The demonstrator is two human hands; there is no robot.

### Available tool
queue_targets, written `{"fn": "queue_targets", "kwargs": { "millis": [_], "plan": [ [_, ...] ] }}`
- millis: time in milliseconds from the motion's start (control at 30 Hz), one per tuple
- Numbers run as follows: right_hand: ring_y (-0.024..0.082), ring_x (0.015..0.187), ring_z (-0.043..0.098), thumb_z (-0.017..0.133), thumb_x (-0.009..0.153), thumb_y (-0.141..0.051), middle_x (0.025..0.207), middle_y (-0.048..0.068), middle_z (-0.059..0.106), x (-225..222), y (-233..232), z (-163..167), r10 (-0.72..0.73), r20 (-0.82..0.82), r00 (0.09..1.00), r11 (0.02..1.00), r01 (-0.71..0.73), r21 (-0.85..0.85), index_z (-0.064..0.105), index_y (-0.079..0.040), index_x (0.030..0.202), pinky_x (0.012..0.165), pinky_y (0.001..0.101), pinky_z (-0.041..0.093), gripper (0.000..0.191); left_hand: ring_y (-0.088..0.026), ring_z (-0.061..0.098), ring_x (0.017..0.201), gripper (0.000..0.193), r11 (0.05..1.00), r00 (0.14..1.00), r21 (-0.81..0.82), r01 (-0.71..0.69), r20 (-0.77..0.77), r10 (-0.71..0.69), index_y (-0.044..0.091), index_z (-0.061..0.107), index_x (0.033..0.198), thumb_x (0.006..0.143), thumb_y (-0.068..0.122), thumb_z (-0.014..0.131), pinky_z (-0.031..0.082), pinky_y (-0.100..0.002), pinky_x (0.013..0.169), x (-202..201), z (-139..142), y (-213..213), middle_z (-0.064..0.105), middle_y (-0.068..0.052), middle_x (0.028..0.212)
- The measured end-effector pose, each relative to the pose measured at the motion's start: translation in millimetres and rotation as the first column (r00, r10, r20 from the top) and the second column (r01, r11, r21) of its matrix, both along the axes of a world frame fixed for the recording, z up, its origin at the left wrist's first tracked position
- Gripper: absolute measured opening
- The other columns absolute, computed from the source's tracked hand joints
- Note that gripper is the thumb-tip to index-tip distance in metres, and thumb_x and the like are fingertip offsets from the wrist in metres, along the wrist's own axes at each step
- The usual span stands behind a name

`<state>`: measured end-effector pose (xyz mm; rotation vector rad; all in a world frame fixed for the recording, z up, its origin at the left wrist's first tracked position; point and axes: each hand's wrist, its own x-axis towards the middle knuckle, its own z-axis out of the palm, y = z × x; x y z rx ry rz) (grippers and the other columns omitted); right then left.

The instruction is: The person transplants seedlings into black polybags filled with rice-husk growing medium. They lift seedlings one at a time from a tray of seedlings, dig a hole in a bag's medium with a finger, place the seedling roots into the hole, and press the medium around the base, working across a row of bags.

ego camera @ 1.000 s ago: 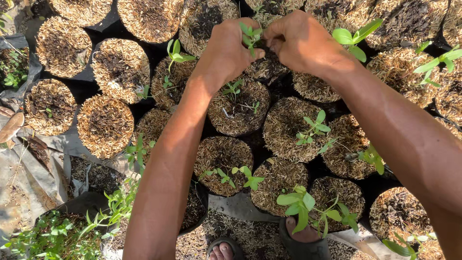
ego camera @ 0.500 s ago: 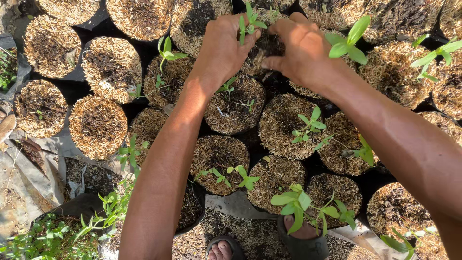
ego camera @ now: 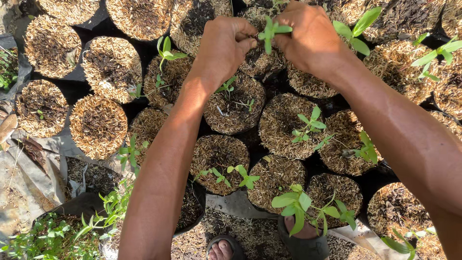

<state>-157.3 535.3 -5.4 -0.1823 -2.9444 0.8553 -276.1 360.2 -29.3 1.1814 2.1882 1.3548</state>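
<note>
Seedling (ego camera: 270,32) small, green, few leaves, upright, pinched between left hand (ego camera: 224,45) and right hand (ego camera: 310,36), stem seemingly hidden.

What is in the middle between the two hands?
In the head view, a small green seedling stands between the left hand and the right hand, over a husk-topped planting bag. Both hands' fingertips close in around its stem.

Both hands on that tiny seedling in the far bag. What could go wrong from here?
1. Stem damage: the left hand and right hand pinch around a thin green seedling; too much squeeze or pull may snap it.
2. Forearms reach over other seedlings; dropping an arm might flatten them.
3. The sandalled foot stands right by a leafy plant; a shift could crush it.
</note>
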Motion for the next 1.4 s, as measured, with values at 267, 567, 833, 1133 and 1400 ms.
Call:
{"fn": "queue_targets", "kwargs": {
  "millis": [267,567,833,1133,1400],
  "plan": [
    [0.031,0.087,0.070,0.085,0.078,0.004,0.098,0.015,0.071,-9.3,-9.8,-6.4,0.054,-0.180,0.982,0.989,-0.028,0.144,0.081,-0.003,0.100,0.076,0.0429,0.059,0.024,-0.019,0.078,0.076,0.011,0.980,0.996,-0.174,-0.092,-0.003,0.093,0.002,0.078,0.093,0.082,-0.001,0.080,0.062,-0.032,0.066,7.3,3.8,6.8,0.078,-0.016,0.084],
    [0.033,0.097,0.068,0.087,0.080,-0.026,0.121,0.019,0.059,5.9,-9.1,18.8,0.024,0.275,0.961,0.999,-0.017,-0.029,0.064,-0.002,0.133,0.082,0.0415,0.058,0.062,-0.019,0.068,0.080,0.034,0.995,0.983,-0.088,0.047,0.180,-0.031,-0.002,0.068,0.123,0.095,-0.014,0.053,0.058,-0.032,0.066,5.4,15.9,-20.0,0.073,-0.013,0.095],
    [0.037,0.109,0.064,0.095,0.078,-0.026,0.117,0.021,0.059,12.4,-34.3,10.7,-0.062,-0.022,0.998,0.993,0.064,0.098,0.065,0.008,0.125,0.094,0.0438,0.056,0.065,-0.024,0.076,0.089,0.031,0.994,0.998,-0.101,0.048,-0.035,-0.051,-0.003,0.071,0.120,0.097,-0.011,0.052,0.062,-0.032,0.074,18.1,30.6,-39.5,0.075,-0.023,0.106],
    [0.032,0.095,0.069,0.077,0.096,-0.008,0.109,0.019,0.063,56.6,-65.7,39.3,0.152,0.103,0.983,0.988,-0.150,-0.024,0.068,0.003,0.123,0.074,0.0400,0.063,0.031,-0.032,0.076,0.071,0.030,0.890,0.984,-0.424,-0.170,-0.028,0.175,-0.001,0.070,0.116,0.094,-0.008,0.052,0.061,-0.039,0.060,67.3,73.6,-115.0,0.075,-0.022,0.092],
    [0.030,0.094,0.068,0.081,0.077,-0.001,0.102,0.013,0.067,29.3,-90.8,10.5,0.421,0.138,0.896,0.907,-0.413,-0.083,0.072,0.003,0.099,0.088,0.0418,0.058,0.024,-0.034,0.075,0.077,0.035,0.905,0.994,-0.417,-0.087,0.024,0.107,-0.003,0.068,0.112,0.083,0.011,0.082,0.056,-0.045,0.069,86.4,59.8,-120.9,0.074,-0.020,0.083]
  ]
}}
